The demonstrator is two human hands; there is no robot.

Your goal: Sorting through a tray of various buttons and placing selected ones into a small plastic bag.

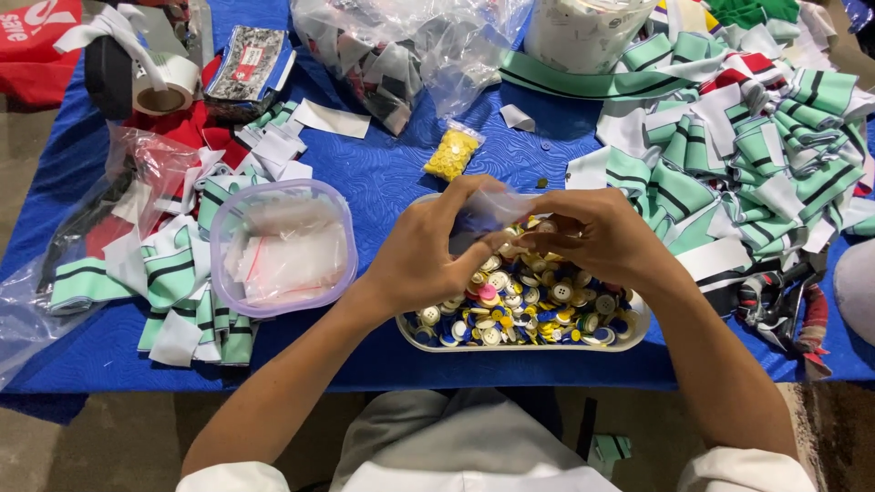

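**Holding a small clear bag over the button tray**

We hold a small clear plastic bag [497, 208] between both hands, just above the shallow white oval tray [638, 330] heaped with mixed coloured buttons [529, 301]. Our left hand [428, 251] pinches the bag's near edge with curled fingers, and our right hand [597, 239] grips the other side with its fingertips bunched at the mouth; both hands are closed on the bag. Whether buttons are already inside we cannot tell, as the fingers hide most of it.

To do this well, we judge it best to keep the bag directly over the tray, so anything that slips falls back among the buttons and not onto the blue-covered worktop [383, 173]. Spreading the mouth with thumb and forefinger on each side should hold it open without crumpling the thin plastic.

To our left stands a round clear tub with a lilac rim [283, 246] holding more small bags, and a small packet of yellow buttons [452, 151] lies beyond the tray. Green-and-white striped fabric pieces [747, 155] are piled to the right.
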